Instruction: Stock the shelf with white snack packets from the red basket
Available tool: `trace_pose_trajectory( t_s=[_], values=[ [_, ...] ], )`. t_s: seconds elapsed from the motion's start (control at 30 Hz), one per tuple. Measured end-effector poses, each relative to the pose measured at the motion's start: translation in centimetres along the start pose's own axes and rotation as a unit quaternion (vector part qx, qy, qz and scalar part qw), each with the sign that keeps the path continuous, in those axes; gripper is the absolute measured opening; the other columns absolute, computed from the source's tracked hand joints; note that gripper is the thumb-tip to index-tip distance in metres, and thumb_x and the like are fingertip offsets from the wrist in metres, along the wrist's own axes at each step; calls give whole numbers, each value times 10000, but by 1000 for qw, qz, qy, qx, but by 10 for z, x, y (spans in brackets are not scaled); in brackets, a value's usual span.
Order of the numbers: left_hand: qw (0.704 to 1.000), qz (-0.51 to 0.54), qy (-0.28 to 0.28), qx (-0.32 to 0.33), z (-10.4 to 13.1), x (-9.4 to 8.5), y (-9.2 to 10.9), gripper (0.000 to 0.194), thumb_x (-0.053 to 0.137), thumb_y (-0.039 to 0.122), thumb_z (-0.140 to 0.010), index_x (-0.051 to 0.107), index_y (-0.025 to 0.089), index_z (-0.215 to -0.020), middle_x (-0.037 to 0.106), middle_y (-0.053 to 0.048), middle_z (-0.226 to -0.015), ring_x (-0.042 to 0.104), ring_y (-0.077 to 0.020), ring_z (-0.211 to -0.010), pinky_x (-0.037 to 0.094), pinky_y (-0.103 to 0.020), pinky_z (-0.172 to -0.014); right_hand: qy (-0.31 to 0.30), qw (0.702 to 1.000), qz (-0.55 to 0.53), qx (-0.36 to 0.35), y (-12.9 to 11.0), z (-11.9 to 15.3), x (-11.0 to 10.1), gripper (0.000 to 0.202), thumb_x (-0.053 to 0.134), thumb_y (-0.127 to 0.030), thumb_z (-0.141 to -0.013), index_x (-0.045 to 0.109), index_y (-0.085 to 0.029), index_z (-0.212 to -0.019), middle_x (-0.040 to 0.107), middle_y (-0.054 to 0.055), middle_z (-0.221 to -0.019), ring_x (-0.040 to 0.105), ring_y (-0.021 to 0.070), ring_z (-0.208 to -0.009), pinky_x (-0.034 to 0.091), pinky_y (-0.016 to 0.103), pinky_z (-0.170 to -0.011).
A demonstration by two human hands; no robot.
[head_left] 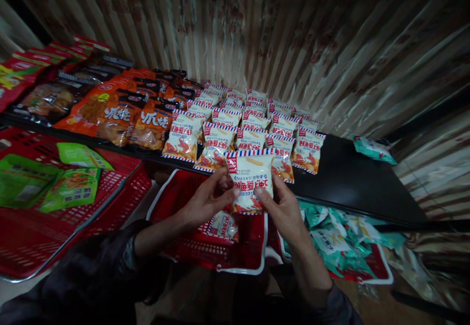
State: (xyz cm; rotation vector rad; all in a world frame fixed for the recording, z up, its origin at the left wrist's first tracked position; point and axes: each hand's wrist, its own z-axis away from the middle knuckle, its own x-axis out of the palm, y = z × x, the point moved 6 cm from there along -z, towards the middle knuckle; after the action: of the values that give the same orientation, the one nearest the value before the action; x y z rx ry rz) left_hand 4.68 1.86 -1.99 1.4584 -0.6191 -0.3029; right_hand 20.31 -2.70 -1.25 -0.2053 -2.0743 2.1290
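Observation:
Between my two hands I hold a white snack bag (pixel 250 168) with striped edges and red lettering, its printed front facing me. My left hand (pixel 211 195) grips its left side with the thumb on the front. On the right side, my right hand (pixel 284 205) pinches it the same way. Below the held bag, a red basket (pixel 249 246) with a white rim contains another bag of that kind (pixel 223 225). Just beyond my hands, several matching bags (pixel 179 136) stand in rows on a black shelf (pixel 341 173).
Left along the shelf are orange-and-black snack bags (pixel 150 124), brown bags (pixel 55 95) and red bags (pixel 22 70). A teal bag (pixel 374 150) lies at the right. A red basket (pixel 121 202) at left holds green packets (pixel 71 188); teal bags (pixel 334 237) fill another at right. A pleated curtain (pixel 235 26) hangs behind.

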Motion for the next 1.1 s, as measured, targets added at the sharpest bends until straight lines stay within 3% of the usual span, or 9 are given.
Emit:
trace_pose_trajectory(
  t_s=[0.17, 0.37, 0.5, 0.73, 0.97, 1.1],
  values=[
    [1000, 17, -24, 3, -1, 12, -6, 551, 708, 306, -791, 497, 222, -1293, 666, -83, -1131, 660, -188, -1005, 532, -367, -908, 5, 999, 29, -35, -5, -1, -11, 525, 719, -454, -789, 608, -219, -1246, 654, 79, -1291, 616, 269, -1166, 471, 458, -1035],
    [1000, 9, 1, 12, -11, 27, 8, 396, 720, 329, -771, 594, 177, -1114, 688, -82, -1076, 656, -204, -1038, 511, -367, -945, 17, 997, 48, -62, -8, -2, -19, 513, 708, -449, -804, 601, -233, -1257, 649, 60, -1303, 591, 254, -1207, 445, 443, -1063],
    [999, 19, 9, 43, -21, 40, 16, 351, 628, 384, -846, 583, 172, -1122, 693, -97, -1122, 662, -211, -1040, 522, -354, -925, 40, 995, 54, -77, -13, -4, -28, 538, 706, -462, -802, 593, -237, -1278, 649, 57, -1306, 601, 254, -1192, 474, 425, -1030],
    [996, 7, 64, 67, -42, 60, 8, 320, 597, 387, -872, 585, 159, -1096, 702, -101, -1123, 675, -202, -972, 533, -352, -889, 62, 991, 75, -94, -25, -7, -50, 506, 692, -460, -816, 608, -250, -1268, 667, 39, -1278, 619, 253, -1161, 497, 408, -1002],
    [981, -151, 81, 91, -75, 101, 12, 322, 536, 436, -919, 594, 217, -1149, 715, -75, -1064, 678, -205, -943, 544, -339, -844, 202, 960, 139, -137, -39, -5, -102, 458, 712, -490, -781, 695, -221, -1152, 738, 64, -1112, 682, 258, -989, 547, 406, -880],
    [958, -267, 91, 58, -99, 132, 18, 401, 524, 424, -920, 550, 182, -1239, 720, -101, -1035, 682, -246, -941, 532, -383, -849, 287, 935, 127, -165, -31, -14, -141, 473, 693, -509, -784, 713, -176, -1119, 747, 85, -1054, 683, 244, -924, 540, 399, -844]
  ],
)
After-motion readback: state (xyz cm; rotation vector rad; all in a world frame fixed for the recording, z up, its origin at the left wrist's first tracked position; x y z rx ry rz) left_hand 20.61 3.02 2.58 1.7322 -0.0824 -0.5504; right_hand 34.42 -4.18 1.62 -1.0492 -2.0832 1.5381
